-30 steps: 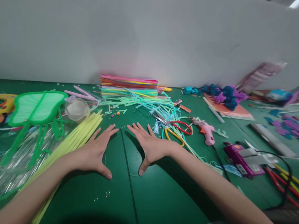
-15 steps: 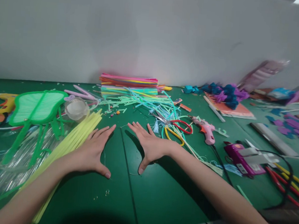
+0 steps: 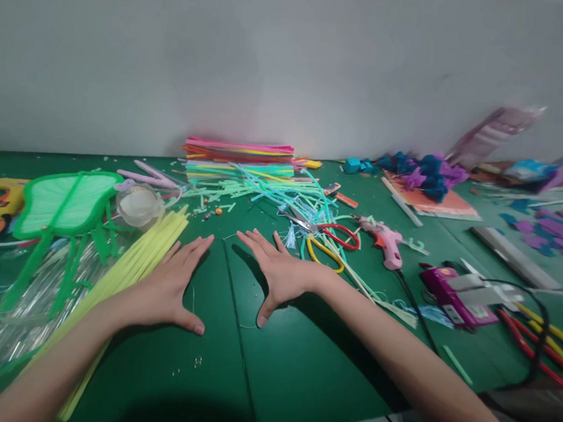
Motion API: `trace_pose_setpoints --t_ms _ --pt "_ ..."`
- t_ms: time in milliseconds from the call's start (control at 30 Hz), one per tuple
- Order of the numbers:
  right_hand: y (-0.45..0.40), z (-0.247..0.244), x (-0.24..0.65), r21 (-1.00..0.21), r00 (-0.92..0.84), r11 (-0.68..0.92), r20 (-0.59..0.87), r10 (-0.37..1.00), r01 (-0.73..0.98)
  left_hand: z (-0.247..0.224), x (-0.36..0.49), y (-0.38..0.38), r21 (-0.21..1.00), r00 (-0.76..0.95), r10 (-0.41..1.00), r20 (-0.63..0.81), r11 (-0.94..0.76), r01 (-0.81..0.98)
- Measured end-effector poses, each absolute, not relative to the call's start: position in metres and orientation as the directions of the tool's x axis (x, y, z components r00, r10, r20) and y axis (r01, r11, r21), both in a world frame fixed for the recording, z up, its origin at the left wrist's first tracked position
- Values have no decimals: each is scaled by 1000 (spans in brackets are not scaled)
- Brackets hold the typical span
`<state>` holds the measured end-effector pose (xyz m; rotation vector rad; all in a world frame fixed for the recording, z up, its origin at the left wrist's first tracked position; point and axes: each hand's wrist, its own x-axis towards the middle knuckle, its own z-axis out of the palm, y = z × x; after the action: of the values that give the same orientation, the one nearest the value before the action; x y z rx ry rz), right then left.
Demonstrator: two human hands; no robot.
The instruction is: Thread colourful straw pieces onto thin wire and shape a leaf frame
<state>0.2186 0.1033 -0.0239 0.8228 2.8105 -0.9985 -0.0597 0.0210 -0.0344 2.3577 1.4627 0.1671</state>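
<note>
My left hand (image 3: pixel 170 293) is spread over the green table (image 3: pixel 219 388), thumb apart from the fingers, beside a bundle of yellow pipe cleaners (image 3: pixel 128 270). Facing it, my right hand (image 3: pixel 279 272) is spread too, its thumb pointing down toward the tabletop. A thin clear thread (image 3: pixel 248 327) shows in short pieces by both hands; most of it is hard to see. Neither hand visibly grips anything. Small metal rings (image 3: pixel 198 362) lie nearer the front edge. Beyond the hands are a few beads (image 3: pixel 218 211) and red-and-yellow-handled scissors (image 3: pixel 328 235).
A green pipe-cleaner piece (image 3: pixel 70 201) and a round clear container (image 3: pixel 139 205) stand left. Stacked coloured pipe cleaners (image 3: pixel 240 156) lie against the wall. On the right are a pink glue gun (image 3: pixel 388 245), a purple device (image 3: pixel 450 299) with a black cable, and pliers (image 3: pixel 538 348).
Both hands keep the same spread pose. The whole view has shifted slightly, so everything appears a little further left.
</note>
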Motion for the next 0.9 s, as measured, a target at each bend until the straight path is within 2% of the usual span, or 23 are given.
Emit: trace_pose_setpoints --t_ms 267,467,600,700,800,900 --pt "100 -25 223 -598 -869 656 -153 471 461 -30 -59 20 402 459 883 -97 -387 830" --pt "101 -14 229 -669 -868 614 -98 487 419 -23 -59 18 478 435 894 -111 -335 812" --pt "99 5 242 -709 -822 549 -78 563 443 -21 -67 17 552 420 900 -120 -291 782" --pt "94 13 249 -730 -735 486 -32 678 480 -18 -73 18 601 393 914 -102 -259 757" --pt "90 9 246 -686 -595 469 65 801 557 -18 -76 25 581 275 961 -29 -208 787" --pt "91 -5 230 -521 -450 434 104 887 735 -20 -72 40 501 136 991 2 -119 857"
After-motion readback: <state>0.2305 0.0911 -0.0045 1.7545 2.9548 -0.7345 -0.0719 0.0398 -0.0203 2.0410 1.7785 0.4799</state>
